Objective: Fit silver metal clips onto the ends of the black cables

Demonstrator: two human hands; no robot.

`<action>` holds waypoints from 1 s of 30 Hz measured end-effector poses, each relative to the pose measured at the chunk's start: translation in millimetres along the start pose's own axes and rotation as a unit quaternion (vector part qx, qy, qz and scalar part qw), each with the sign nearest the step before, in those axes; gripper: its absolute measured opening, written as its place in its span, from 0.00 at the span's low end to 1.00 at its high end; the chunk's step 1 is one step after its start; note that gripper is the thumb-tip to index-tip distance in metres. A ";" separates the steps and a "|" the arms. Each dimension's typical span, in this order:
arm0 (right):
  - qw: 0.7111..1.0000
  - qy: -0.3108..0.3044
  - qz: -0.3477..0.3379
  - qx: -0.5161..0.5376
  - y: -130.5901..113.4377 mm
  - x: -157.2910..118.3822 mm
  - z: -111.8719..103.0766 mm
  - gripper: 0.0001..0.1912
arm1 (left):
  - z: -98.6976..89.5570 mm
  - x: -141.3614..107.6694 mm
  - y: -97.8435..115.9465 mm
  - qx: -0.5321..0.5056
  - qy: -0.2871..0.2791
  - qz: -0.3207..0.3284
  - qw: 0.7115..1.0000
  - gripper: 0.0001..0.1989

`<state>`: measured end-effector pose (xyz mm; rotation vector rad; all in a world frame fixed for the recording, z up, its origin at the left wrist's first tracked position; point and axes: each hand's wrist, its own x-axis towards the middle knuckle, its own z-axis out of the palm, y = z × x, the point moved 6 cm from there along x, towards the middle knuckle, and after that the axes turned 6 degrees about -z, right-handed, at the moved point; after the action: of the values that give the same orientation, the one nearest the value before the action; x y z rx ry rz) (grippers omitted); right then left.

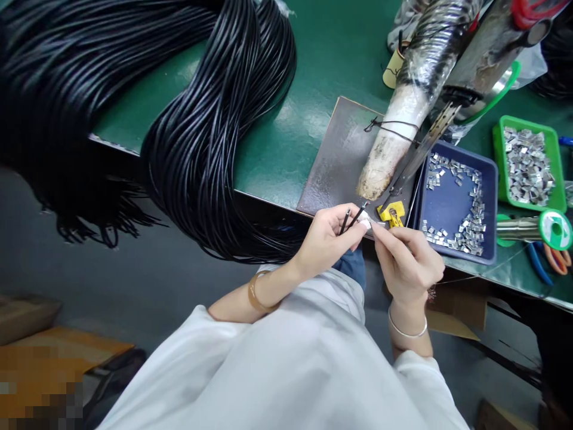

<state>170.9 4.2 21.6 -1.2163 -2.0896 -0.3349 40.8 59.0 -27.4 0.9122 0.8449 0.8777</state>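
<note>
My left hand (329, 230) is closed around two short black cable ends (344, 222), which poke up between the fingers with bare tips. Close beside it, my right hand (409, 257) pinches a thin silvery wire (463, 278) that trails behind it toward a spool (555, 227) with green flanges. A small white piece (365, 220) shows where the fingers of both hands meet; I cannot tell what it is. Just above the hands are a soldering iron (425, 140), pointing down, and the stained end of a white-wrapped duct (376, 179). A yellow clip-like piece (392, 213) lies beside the iron tip.
Thick bundles of black cable (215, 119) hang over the edge of the green table (322, 54). A brown board (333, 161) lies under the duct. At right stand a blue tray (452, 206) and a green bin (496, 161) with small metal pieces, beside orange-and-blue pliers (555, 258).
</note>
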 end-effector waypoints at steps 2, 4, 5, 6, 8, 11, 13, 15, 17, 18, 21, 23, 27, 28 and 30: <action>0.999 0.039 0.016 0.013 1.9 1.1 -3.6 0.17 | 0.1 0.3 -0.2 -0.003 0.002 -0.004 1.000 0.09; 0.993 0.101 0.044 0.029 3.5 2.8 -9.6 0.13 | 0.6 0.9 0.7 -0.008 0.010 0.003 1.000 0.07; 0.990 0.125 0.055 0.037 3.8 3.6 -11.5 0.12 | 0.8 1.4 1.8 -0.011 0.016 0.012 1.000 0.06; 0.988 0.135 0.064 0.045 3.6 4.6 -11.6 0.11 | 0.9 2.0 3.1 -0.012 0.022 0.022 0.999 0.06; 0.988 0.119 0.074 0.065 2.6 6.8 -6.9 0.10 | 1.1 3.5 5.5 -0.011 0.033 0.040 0.999 0.06; 0.990 0.092 0.076 0.075 1.2 7.5 1.1 0.11 | 1.2 6.1 6.1 -0.003 0.045 0.050 0.998 0.05; 0.989 0.097 0.078 0.073 2.1 6.7 3.8 0.12 | 0.7 8.0 5.7 0.004 0.054 0.055 0.997 0.05; 0.988 0.102 0.086 0.075 4.7 6.1 6.4 0.12 | 0.3 9.8 5.8 0.014 0.062 0.062 0.996 0.05; 0.987 0.106 0.091 0.081 7.1 6.5 8.7 0.11 | 0.5 11.2 6.6 0.023 0.070 0.071 0.995 0.05; 0.986 0.109 0.094 0.083 8.0 7.1 9.4 0.11 | 0.8 11.6 7.1 0.027 0.074 0.074 0.994 0.05; 0.985 0.120 0.097 0.080 8.3 9.4 8.9 0.11 | 1.8 11.9 8.7 0.030 0.085 0.081 0.993 0.04; 0.985 0.123 0.098 0.075 6.9 10.6 7.2 0.12 | 2.8 11.4 9.9 0.026 0.084 0.085 0.992 0.04; 0.987 0.110 0.093 0.070 3.9 9.0 4.5 0.11 | 2.6 10.9 10.3 0.023 0.076 0.082 0.993 0.04; 0.988 0.107 0.089 0.073 3.2 7.8 4.6 0.11 | 1.9 10.9 10.0 0.025 0.075 0.080 0.994 0.04; 0.988 0.101 0.081 0.084 2.2 5.5 6.1 0.11 | -0.1 10.6 9.1 0.032 0.076 0.076 0.994 0.03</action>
<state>168.3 12.3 20.5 -1.1895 -1.7953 -0.1960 42.5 71.7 -21.5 0.9831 0.9484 1.0674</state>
